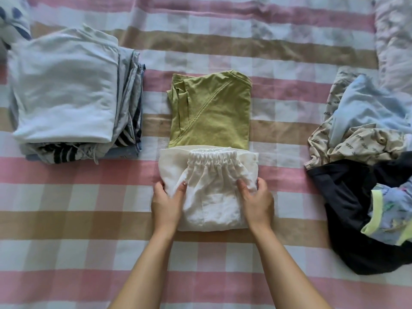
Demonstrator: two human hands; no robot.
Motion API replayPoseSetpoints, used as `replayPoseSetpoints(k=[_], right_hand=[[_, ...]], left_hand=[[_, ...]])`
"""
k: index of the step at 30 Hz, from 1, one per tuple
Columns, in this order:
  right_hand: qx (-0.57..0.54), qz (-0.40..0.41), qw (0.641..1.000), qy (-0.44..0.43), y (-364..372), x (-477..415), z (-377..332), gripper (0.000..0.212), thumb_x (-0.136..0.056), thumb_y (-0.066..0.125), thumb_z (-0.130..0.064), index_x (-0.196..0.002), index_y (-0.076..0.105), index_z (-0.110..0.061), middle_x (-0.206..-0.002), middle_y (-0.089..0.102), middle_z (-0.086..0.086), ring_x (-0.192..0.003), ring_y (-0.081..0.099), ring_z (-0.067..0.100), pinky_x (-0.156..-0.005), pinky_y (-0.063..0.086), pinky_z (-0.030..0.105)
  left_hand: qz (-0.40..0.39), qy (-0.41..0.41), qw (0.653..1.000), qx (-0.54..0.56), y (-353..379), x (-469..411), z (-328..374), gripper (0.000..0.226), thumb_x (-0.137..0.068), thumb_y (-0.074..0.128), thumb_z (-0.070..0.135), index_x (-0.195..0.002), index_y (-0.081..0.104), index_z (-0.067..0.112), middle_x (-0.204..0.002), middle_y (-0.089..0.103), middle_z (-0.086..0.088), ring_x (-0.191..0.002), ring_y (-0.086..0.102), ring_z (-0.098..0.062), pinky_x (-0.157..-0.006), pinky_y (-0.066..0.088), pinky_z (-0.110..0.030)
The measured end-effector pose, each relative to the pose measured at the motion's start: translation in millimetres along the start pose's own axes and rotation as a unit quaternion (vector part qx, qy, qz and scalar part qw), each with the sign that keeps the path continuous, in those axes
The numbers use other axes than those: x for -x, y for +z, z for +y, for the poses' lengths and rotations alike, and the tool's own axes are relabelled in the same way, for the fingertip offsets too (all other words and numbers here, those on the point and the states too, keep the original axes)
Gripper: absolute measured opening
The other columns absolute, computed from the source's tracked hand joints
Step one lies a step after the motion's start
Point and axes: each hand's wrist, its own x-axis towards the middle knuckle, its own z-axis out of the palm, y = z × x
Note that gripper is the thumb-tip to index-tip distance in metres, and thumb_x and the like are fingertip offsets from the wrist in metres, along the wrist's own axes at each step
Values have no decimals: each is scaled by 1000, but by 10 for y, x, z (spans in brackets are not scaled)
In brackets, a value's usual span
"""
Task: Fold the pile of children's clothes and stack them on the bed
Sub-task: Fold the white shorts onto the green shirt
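Note:
A folded white garment with an elastic waistband lies in the middle of the bed. My left hand grips its left edge and my right hand grips its right edge, thumbs on top and fingers round the sides. Just beyond it lies a folded olive-green top, its near edge under the white piece. At the left stands a stack of folded clothes with a pale blue piece on top. At the right lies an unfolded pile of pale blue, cream printed, black and lilac clothes.
The bed is covered by a pink, tan and white checked sheet. A patterned pillow lies at the far right and a white one with blue marks at the far left corner.

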Motion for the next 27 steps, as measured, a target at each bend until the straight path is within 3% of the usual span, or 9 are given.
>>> replayPoseSetpoints(k=[3, 5, 7, 11, 14, 17, 20, 24, 27], right_hand=[[-39, 0, 998, -41, -41, 23, -111, 21, -90, 57, -30, -82, 58, -11, -74, 63, 1, -72, 60, 23, -57, 38, 31], [-58, 24, 994, -94, -117, 42, -236, 21, -91, 57, -27, -79, 58, -10, -70, 62, 0, -66, 57, 19, -55, 36, 29], [-83, 53, 985, -143, -198, 25, -400, 23, -91, 57, -27, -76, 58, -9, -67, 61, 2, -62, 55, 18, -56, 37, 28], [-138, 75, 969, -188, -292, -281, -842, 26, -90, 53, -31, -78, 56, -8, -67, 58, -4, -62, 51, 13, -60, 39, 30], [-155, 77, 966, -191, -242, -695, -1121, 18, -93, 53, -21, -81, 58, -9, -67, 55, -9, -61, 49, 8, -61, 39, 29], [-119, 59, 977, -166, -87, -1102, -1190, 22, -95, 49, -20, -90, 60, -1, -80, 65, 9, -75, 59, 25, -68, 44, 36], [-52, 42, 991, -112, 78, -1391, -1052, 24, -96, 47, -23, -98, 57, -1, -94, 66, 15, -88, 60, 32, -65, 38, 33], [22, 19, 999, -31, 135, -1512, -889, 33, -93, 49, -37, -110, 48, -8, -108, 63, 12, -98, 58, 32, -71, 38, 32], [54, -3, 998, -36, 56, -1479, -857, 37, -93, 48, -39, -117, 44, -10, -113, 61, 11, -102, 57, 31, -71, 38, 32]], left_hand=[[-39, 36, 999, 1, -16, 22, 80, 19, -87, 63, 25, -95, 57, 8, -91, 64, -5, -84, 60, -22, -67, 45, -29], [-34, 85, 995, 37, -76, 83, 205, 2, -88, 61, 21, -89, 60, 22, -85, 65, 10, -79, 62, -5, -62, 46, -15], [-9, 143, 988, 63, -136, 95, 370, 10, -88, 61, 21, -85, 59, 31, -79, 65, 18, -73, 61, 7, -60, 44, -7], [33, 235, 969, 73, -193, -195, 847, 7, -88, 60, 25, -86, 58, 18, -71, 59, 19, -63, 56, 14, -56, 38, -3], [28, 260, 964, 51, -105, -624, 1160, 15, -90, 59, 23, -95, 60, 10, -82, 63, 5, -72, 58, 1, -64, 42, -14], [-4, 248, 969, 13, 83, -1048, 1278, 22, -92, 56, 25, -101, 59, 5, -94, 65, -5, -84, 60, -18, -72, 45, -28], [-7, 206, 977, -52, 264, -1352, 1176, 30, -92, 54, 33, -95, 54, 4, -87, 59, -10, -81, 55, -24, -64, 37, -31], [-1, 159, 984, -81, 323, -1430, 1051, 43, -89, 54, 45, -106, 52, 6, -101, 62, -11, -84, 54, -22, -69, 41, -32], [68, 183, 964, -183, 320, -1314, 1072, 49, -89, 53, 40, -122, 42, 4, -122, 50, -18, -106, 48, -30, -83, 38, -39]])
